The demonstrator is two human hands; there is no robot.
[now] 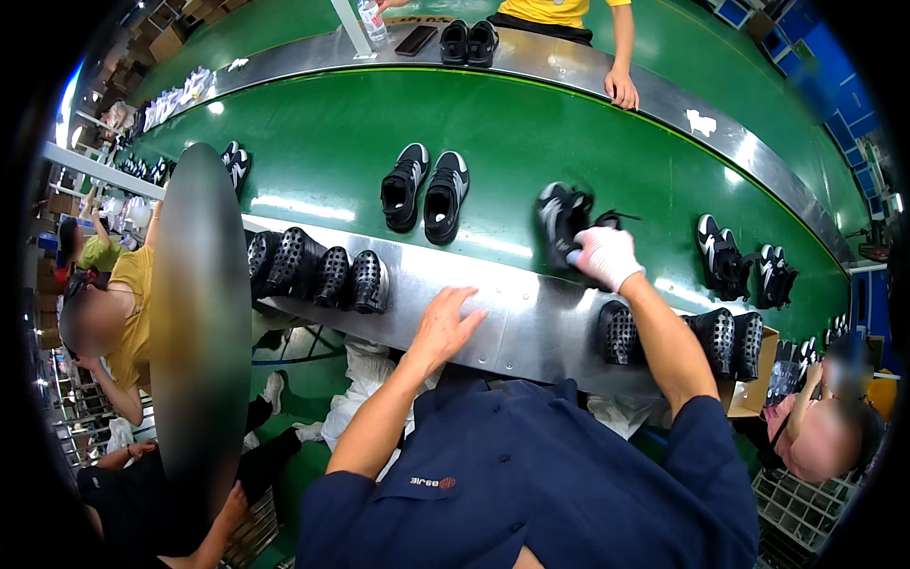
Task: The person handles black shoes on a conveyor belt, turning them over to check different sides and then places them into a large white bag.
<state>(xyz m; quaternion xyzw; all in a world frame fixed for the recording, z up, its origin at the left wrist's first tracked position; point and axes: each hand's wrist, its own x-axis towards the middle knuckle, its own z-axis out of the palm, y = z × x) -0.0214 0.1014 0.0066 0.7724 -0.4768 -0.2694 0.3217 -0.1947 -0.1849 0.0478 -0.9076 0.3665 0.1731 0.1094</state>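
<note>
My right hand (609,256), in a white glove, is closed on a pair of black sneakers with grey trim (559,216) above the green conveyor belt; they are blurred by motion and partly hidden by the hand. My left hand (447,325) is bare, its fingers spread over the steel edge (502,313) of the line, holding nothing. Ahead of it on the belt stand two matching sneakers (424,194), toes pointing away. Black shoe-shaped pieces dotted with round holes (332,275) sit on the steel edge to the left. A similar perforated piece (619,334) is beside my right forearm.
More sneakers (720,256) stand on the belt (322,123) at right. Across it, a person's hand (622,88) rests on the far steel rail near another pair (469,44), a phone (416,40) and a bottle (373,19). A cardboard box (754,379) stands at right; people sit on both sides.
</note>
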